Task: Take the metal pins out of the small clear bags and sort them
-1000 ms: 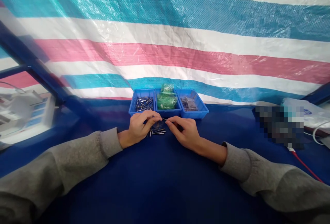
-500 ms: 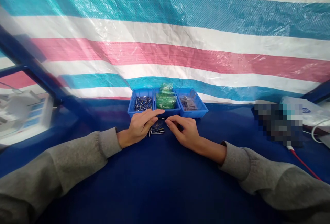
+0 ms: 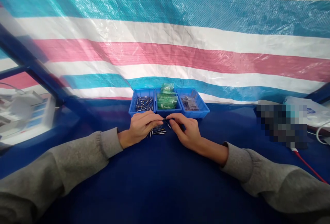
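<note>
Left hand (image 3: 141, 127), just curled back in, joins right hand (image 3: 187, 132) at slim grey metal rod (image 3: 165, 119); both half-closed, hold unclear.

Place: makeshift workshop bench — striped tarp (image 3: 165, 53) behind | blue tabletop (image 3: 165, 176) | parts bins (image 3: 172, 111) — one with metal pins (image 3: 144, 103)

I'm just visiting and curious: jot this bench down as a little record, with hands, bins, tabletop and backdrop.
Left hand: fingertips at a thin metal piece; exact grip unclear
Right hand: fingertips close to the same piece; exact grip unclear
Left bin: metal pins
Middle bin: green plastic packaging
Right bin: greyish packets
Blue tabletop: loose metal pieces by the left hand
Backdrop: striped sheet
</note>
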Available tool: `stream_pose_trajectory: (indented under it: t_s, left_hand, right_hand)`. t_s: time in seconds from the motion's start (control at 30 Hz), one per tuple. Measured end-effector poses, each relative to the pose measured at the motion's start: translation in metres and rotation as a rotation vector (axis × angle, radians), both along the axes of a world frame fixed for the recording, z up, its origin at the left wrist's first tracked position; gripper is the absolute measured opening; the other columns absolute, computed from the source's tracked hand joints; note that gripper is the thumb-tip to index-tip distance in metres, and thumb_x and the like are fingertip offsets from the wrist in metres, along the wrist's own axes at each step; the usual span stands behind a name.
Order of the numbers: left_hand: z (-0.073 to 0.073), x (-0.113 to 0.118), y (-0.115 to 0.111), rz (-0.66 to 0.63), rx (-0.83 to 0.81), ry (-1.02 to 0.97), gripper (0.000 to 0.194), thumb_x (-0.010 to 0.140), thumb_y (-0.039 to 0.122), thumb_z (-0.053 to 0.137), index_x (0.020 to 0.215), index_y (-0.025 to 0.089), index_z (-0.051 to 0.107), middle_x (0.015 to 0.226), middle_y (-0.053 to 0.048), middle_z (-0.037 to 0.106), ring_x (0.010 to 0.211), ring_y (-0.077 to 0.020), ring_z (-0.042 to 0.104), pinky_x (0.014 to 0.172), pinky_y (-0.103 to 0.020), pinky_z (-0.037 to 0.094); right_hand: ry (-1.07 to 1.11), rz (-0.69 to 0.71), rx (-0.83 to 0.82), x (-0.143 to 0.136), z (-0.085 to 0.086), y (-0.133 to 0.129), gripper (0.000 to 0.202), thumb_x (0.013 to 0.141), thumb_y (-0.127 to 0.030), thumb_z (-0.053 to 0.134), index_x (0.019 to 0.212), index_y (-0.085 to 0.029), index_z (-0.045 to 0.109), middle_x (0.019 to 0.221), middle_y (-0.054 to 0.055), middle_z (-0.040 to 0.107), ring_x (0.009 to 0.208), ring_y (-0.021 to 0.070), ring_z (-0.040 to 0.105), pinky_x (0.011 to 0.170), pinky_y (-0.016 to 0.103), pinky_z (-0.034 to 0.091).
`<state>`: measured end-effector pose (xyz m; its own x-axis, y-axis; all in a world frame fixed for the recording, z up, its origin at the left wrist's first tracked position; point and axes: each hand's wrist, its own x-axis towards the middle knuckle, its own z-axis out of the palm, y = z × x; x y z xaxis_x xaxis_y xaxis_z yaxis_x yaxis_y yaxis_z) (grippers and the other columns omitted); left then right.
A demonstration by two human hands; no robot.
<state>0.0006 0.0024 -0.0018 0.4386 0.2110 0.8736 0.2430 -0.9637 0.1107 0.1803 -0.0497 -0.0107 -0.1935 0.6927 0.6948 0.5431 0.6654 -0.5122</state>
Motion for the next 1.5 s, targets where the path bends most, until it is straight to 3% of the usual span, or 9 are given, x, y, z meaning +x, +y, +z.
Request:
stream_pose_trajectory:
  t_s: [0.27,0.5,0.7,0.97,1.13,1.2,1.27,1.33,1.5]
  left_hand:
    - [0.000,0.000,0.000,-0.055,-0.018,0.015,0.009,0.080,0.024,0.062,0.077,0.015,0.062,0.066,-0.001,0.065,0.055,-0.0081,0.059,0.052,-0.017,0.045]
    - [0.000,0.000,-0.001,-0.040,-0.016,-0.002,0.011,0.080,0.025,0.062,0.078,0.014,0.061,0.064,-0.001,0.064,0.055,-0.0078,0.058,0.052,-0.016,0.045]
    - [0.001,0.001,-0.001,0.014,-0.096,-0.052,0.026,0.082,0.036,0.058,0.095,0.014,0.060,0.064,0.001,0.063,0.040,-0.0025,0.043,0.043,-0.015,0.039]
    - [0.002,0.000,-0.004,0.005,-0.055,-0.026,0.007,0.083,0.019,0.057,0.084,0.014,0.062,0.071,-0.002,0.066,0.064,-0.0095,0.060,0.057,-0.019,0.048]
    - [0.025,-0.003,0.006,0.215,0.013,-0.122,0.005,0.080,0.015,0.058,0.079,0.015,0.063,0.067,0.000,0.063,0.054,-0.0065,0.050,0.053,-0.019,0.042]
    - [0.034,-0.003,0.012,0.321,-0.085,-0.139,0.007,0.081,0.019,0.058,0.080,0.015,0.065,0.063,0.001,0.058,0.051,-0.0058,0.045,0.052,-0.019,0.040]
    - [0.037,-0.002,0.015,0.354,-0.234,-0.139,0.016,0.083,0.022,0.057,0.096,0.016,0.063,0.063,0.003,0.055,0.045,-0.0036,0.040,0.046,-0.017,0.036]
    - [0.032,0.000,0.013,0.328,-0.338,-0.156,0.028,0.083,0.023,0.057,0.110,0.017,0.057,0.061,0.006,0.051,0.041,-0.0023,0.036,0.041,-0.015,0.032]
    - [0.009,0.005,-0.004,0.203,-0.221,-0.115,0.012,0.084,0.020,0.054,0.092,0.015,0.062,0.051,0.007,0.048,0.042,-0.0033,0.041,0.044,-0.014,0.036]
  right_hand:
    - [-0.012,0.071,0.011,-0.001,-0.001,0.001,0.015,0.087,-0.023,0.047,0.093,-0.016,0.059,0.048,-0.006,0.050,0.039,0.0061,0.042,0.043,0.018,0.034]
    - [-0.120,0.112,-0.013,-0.002,-0.002,0.004,0.019,0.087,-0.023,0.047,0.079,-0.015,0.063,0.059,0.000,0.062,0.046,0.0075,0.051,0.047,0.019,0.037]
    - [-0.040,0.059,0.058,-0.001,0.000,0.000,0.017,0.087,-0.021,0.047,0.080,-0.016,0.062,0.060,0.000,0.064,0.046,0.0077,0.052,0.048,0.019,0.039]
    - [-0.072,0.078,0.037,-0.002,0.001,0.002,0.020,0.087,-0.022,0.046,0.077,-0.017,0.063,0.063,0.001,0.065,0.050,0.0090,0.055,0.050,0.020,0.040]
    - [-0.096,0.063,0.015,-0.002,-0.001,0.003,0.022,0.087,-0.022,0.046,0.075,-0.015,0.063,0.054,-0.001,0.058,0.044,0.0077,0.049,0.047,0.019,0.036]
    - [-0.101,0.071,0.007,-0.002,-0.002,0.003,0.021,0.087,-0.022,0.046,0.075,-0.016,0.063,0.052,-0.001,0.057,0.043,0.0076,0.047,0.047,0.019,0.036]
    - [-0.120,0.072,-0.012,-0.003,-0.004,0.004,0.022,0.087,-0.022,0.046,0.074,-0.016,0.063,0.052,-0.001,0.056,0.044,0.0078,0.047,0.047,0.019,0.035]
    - [-0.140,0.048,-0.035,-0.003,-0.005,0.005,0.022,0.086,-0.022,0.046,0.074,-0.016,0.063,0.052,-0.001,0.057,0.044,0.0081,0.047,0.047,0.020,0.035]
    - [-0.196,-0.076,-0.114,-0.003,-0.007,0.009,0.014,0.081,-0.019,0.051,0.079,-0.017,0.064,0.056,-0.001,0.060,0.046,0.0098,0.051,0.050,0.021,0.035]
